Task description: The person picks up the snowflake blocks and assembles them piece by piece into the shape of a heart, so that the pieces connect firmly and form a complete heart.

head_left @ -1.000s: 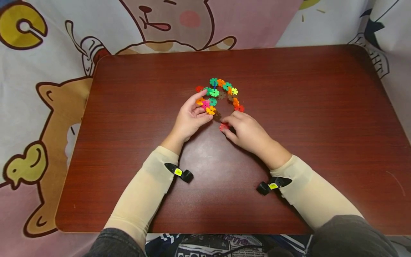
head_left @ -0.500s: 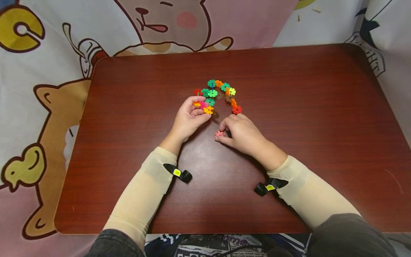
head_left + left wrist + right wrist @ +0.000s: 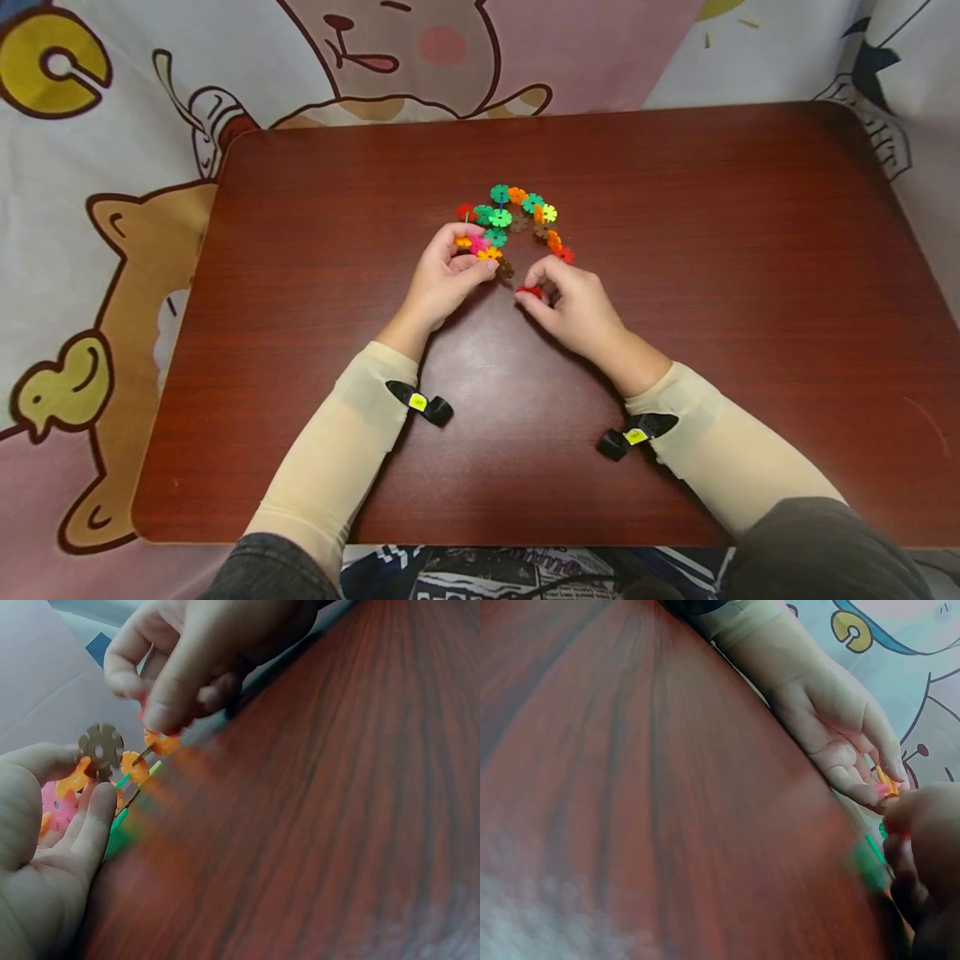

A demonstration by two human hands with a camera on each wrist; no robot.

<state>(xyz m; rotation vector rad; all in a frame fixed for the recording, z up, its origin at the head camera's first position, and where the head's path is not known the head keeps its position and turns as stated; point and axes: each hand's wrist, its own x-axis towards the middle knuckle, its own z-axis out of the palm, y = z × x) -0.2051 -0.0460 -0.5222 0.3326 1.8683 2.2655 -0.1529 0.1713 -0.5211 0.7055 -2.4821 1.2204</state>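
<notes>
Several flower-shaped discs are joined in a chain that curves round on the table, with green discs (image 3: 500,217) inside and at the back. My left hand (image 3: 437,287) grips the near-left part, at a yellow-orange disc (image 3: 489,254); a brown disc (image 3: 505,268) juts out past the thumb. In the left wrist view that brown disc (image 3: 101,750) stands face-on beside the left fingertips. My right hand (image 3: 576,310) pinches a loose red disc (image 3: 529,292) between thumb and index finger, seen nearly edge-on. Just behind this hand lies the chain's other end, a red disc (image 3: 564,254).
The brown-red table (image 3: 735,250) reaches out on both sides of the hands. Cloth with cartoon animals (image 3: 442,50) hangs behind it and at the left. A dark wrist camera (image 3: 437,411) is strapped to each sleeve.
The red disc in my right hand went toward me, then back up, and has turned from face-on to nearly edge-on. My left index finger has come down slightly onto the chain.
</notes>
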